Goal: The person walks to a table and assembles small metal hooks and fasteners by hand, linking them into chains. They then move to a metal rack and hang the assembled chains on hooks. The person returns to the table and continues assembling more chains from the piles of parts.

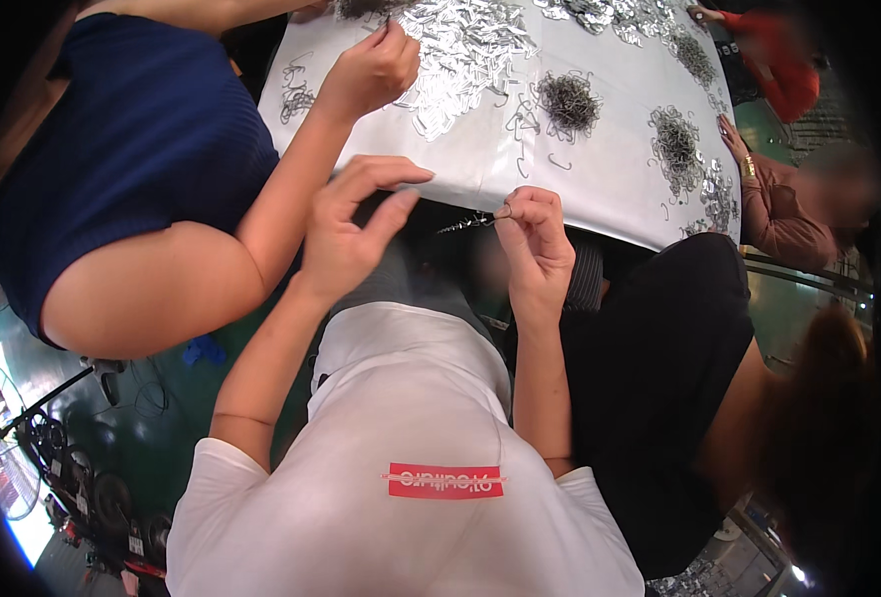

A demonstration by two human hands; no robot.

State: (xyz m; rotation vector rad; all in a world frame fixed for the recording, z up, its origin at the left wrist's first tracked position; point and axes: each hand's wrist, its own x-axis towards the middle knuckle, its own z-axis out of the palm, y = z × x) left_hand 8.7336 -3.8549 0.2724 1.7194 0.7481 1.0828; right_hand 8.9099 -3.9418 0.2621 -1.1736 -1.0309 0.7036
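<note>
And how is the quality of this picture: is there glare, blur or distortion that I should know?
In the head view, glare whitens parts of the pile of shiny metal pieces; fisheye distortion bends the white table at its edges, and the picture's corners go black; a co-worker's head at right is blurred, while the right hand looks fairly clear.

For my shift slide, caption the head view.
Right hand pinches a small metal piece near the white table; left hand open.
</note>
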